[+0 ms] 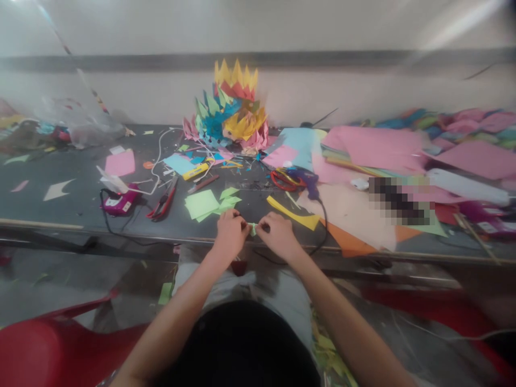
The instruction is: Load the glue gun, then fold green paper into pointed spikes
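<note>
At the table's front edge, my left hand [233, 232] and my right hand [277, 234] face each other with fingertips pinched. Between them is a small piece of light green paper [253, 229], gripped from both sides; its exact shape is mostly hidden by the fingers. Just beyond my left hand lie a stack of light green paper squares [201, 204] and some folded green pieces [229, 200]. A yellow paper strip [293, 214] rests beyond my right hand. Farther back is a dark blue glue gun [308, 180] with its cord running down toward the edge.
Colourful folded-paper crowns [236, 113] stand at the back. Red-handled pliers [163, 200], a yellow cutter [196, 171], scissors [284, 180] and a purple power box [120, 200] with cords lie around. Large pink sheets [374, 145] cover the right. A red chair [36, 349] is at lower left.
</note>
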`<move>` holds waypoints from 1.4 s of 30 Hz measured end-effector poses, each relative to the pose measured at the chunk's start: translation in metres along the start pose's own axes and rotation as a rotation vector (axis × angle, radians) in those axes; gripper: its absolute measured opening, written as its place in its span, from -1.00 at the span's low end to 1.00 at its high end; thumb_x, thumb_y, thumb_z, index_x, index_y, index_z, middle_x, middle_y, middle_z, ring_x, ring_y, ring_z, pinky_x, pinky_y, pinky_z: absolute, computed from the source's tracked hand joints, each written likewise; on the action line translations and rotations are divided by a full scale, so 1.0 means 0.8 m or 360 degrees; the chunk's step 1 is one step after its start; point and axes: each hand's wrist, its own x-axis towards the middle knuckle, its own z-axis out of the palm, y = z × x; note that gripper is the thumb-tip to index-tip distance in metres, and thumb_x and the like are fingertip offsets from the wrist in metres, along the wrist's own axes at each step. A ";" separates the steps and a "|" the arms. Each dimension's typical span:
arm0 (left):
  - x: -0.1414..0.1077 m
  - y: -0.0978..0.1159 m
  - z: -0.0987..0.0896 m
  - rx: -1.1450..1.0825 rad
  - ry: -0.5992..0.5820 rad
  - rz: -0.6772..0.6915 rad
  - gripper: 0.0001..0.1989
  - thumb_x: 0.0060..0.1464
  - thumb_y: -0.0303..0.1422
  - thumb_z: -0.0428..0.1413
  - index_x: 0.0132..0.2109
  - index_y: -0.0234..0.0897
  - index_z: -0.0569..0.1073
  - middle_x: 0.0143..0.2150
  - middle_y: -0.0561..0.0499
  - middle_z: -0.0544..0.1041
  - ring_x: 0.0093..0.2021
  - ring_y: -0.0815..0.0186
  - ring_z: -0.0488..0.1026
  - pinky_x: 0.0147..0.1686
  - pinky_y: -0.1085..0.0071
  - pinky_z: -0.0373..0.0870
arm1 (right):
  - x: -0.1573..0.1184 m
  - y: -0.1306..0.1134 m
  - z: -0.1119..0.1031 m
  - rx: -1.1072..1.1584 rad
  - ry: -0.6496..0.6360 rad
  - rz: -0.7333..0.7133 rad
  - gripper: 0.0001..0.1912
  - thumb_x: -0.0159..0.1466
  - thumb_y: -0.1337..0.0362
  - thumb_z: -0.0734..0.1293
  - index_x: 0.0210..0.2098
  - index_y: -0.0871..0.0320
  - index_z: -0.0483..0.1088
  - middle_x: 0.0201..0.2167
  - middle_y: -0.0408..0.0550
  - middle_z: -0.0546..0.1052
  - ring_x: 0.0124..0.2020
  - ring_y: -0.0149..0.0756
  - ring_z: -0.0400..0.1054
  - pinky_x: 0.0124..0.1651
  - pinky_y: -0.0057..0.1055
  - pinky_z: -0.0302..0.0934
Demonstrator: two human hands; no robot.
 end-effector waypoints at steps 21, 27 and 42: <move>0.006 0.003 -0.013 -0.0125 -0.0105 -0.0157 -0.90 -0.02 -0.37 0.17 -0.27 -0.19 0.49 -0.14 -0.05 0.46 -0.09 0.14 0.34 -0.13 0.24 0.25 | 0.016 0.005 0.001 0.0036 -0.0104 0.0129 -0.88 0.16 0.19 0.31 -0.34 0.09 0.36 -0.38 -0.16 0.44 -0.34 -0.34 0.26 -0.36 -0.42 -0.16; -0.002 -0.006 -0.009 -0.0296 0.0067 0.0040 -0.87 -0.06 -0.42 0.20 -0.28 -0.27 0.47 -0.23 -0.06 0.47 -0.14 0.19 0.38 -0.13 0.28 0.29 | 0.015 0.000 -0.005 0.0000 -0.0122 0.0119 -0.90 0.14 0.21 0.32 -0.43 0.10 0.39 -0.42 -0.17 0.44 -0.38 -0.36 0.27 -0.37 -0.43 -0.13; 0.023 -0.135 -0.105 0.0214 -0.0149 0.0085 -0.81 0.11 -0.37 -0.01 -0.19 -0.26 0.46 -0.14 -0.07 0.52 -0.12 0.21 0.44 -0.09 0.34 0.32 | 0.035 0.007 -0.005 0.0234 0.0454 0.0026 -0.75 0.23 0.22 0.17 -0.22 0.13 0.43 -0.34 -0.04 0.53 -0.33 -0.27 0.40 -0.30 -0.39 0.18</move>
